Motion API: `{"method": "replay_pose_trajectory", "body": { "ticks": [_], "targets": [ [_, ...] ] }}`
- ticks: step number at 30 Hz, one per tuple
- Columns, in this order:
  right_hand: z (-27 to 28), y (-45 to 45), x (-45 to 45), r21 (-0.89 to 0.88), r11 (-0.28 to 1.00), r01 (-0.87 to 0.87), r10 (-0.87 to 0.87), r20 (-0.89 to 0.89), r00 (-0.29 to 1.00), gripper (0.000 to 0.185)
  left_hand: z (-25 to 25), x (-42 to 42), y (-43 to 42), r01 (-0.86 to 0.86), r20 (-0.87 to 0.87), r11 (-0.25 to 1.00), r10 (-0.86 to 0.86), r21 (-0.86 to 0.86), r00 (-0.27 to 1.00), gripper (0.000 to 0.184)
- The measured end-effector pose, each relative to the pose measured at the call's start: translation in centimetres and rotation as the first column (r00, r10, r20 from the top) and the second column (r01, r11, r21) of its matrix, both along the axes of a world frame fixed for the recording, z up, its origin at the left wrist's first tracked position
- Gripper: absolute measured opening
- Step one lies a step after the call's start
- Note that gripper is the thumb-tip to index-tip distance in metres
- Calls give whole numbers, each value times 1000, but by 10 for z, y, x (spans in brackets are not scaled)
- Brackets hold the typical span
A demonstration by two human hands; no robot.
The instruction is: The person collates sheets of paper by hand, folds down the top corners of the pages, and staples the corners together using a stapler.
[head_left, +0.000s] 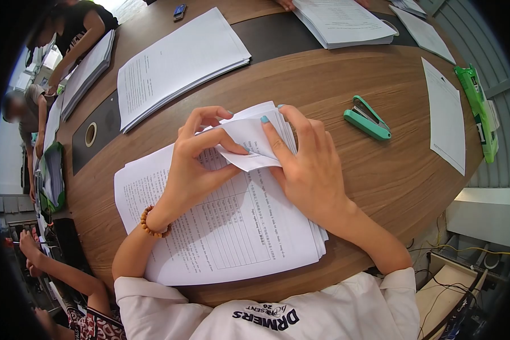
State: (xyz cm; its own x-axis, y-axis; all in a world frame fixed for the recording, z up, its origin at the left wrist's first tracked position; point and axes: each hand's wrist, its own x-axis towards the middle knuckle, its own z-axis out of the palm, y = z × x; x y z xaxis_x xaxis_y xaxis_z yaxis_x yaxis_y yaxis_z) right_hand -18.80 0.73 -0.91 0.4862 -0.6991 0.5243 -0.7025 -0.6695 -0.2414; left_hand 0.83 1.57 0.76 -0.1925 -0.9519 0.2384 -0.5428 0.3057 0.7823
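stack of printed paper [209, 249] lay at the tabletop's [385, 187] near edge, its upper sheets [246, 139] bent at the far side, grips of the left hand [195, 150] and right hand [311, 164] were clamped on them, green stapler [368, 120] sat toward the right edge, single page [445, 116] beyond it

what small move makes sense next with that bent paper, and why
Perhaps lift the bent paper slightly higher, since the left hand and right hand both pinch it, and it looks only partly raised from the printed stack.
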Motion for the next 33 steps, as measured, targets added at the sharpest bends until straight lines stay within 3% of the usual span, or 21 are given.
{"method": "replay_pose_trajectory", "body": {
  "ticks": [5, 8, 10, 13, 14, 16, 25, 33],
  "targets": [
    [1, 1, -1, 50, 998, 26, -27, 15, 1000, 54, 1, 0, 1, -11, -35, 1000, 12, 28, 999, 26],
    [-2, 0, -1, 84, 996, 35, -38, 40, 998, 61, 2, -1, 1, -9, 66, 999, 12, -46, 998, 30],
    [-2, -1, -1, 79, 997, 27, -31, 52, 998, 63, 8, -4, 4, -110, -101, 989, 119, 95, 988, 32],
    [-2, -3, -2, 124, 992, 1, -11, 78, 997, 63, 8, -5, 1, -73, -106, 997, 72, -5, 992, 28],
    [-2, -4, -3, 132, 991, -13, 2, 83, 997, 62, 6, -3, 0, -73, -106, 997, 72, -5, 992, 28],
    [-1, -4, -4, 141, 990, -27, 14, 89, 996, 61, 1, 3, -1, 51, 127, 993, -37, -109, 991, 22],
    [3, -5, -3, 226, 971, -72, 52, 89, 995, 51, 1, 1, 1, 10, 59, 997, -6, -70, 998, 18],
    [1, -5, 1, 65, 994, -90, 85, 73, 994, 36, -2, 0, 0, 2, 47, 998, 1, -68, 999, 17]
  ]
}}
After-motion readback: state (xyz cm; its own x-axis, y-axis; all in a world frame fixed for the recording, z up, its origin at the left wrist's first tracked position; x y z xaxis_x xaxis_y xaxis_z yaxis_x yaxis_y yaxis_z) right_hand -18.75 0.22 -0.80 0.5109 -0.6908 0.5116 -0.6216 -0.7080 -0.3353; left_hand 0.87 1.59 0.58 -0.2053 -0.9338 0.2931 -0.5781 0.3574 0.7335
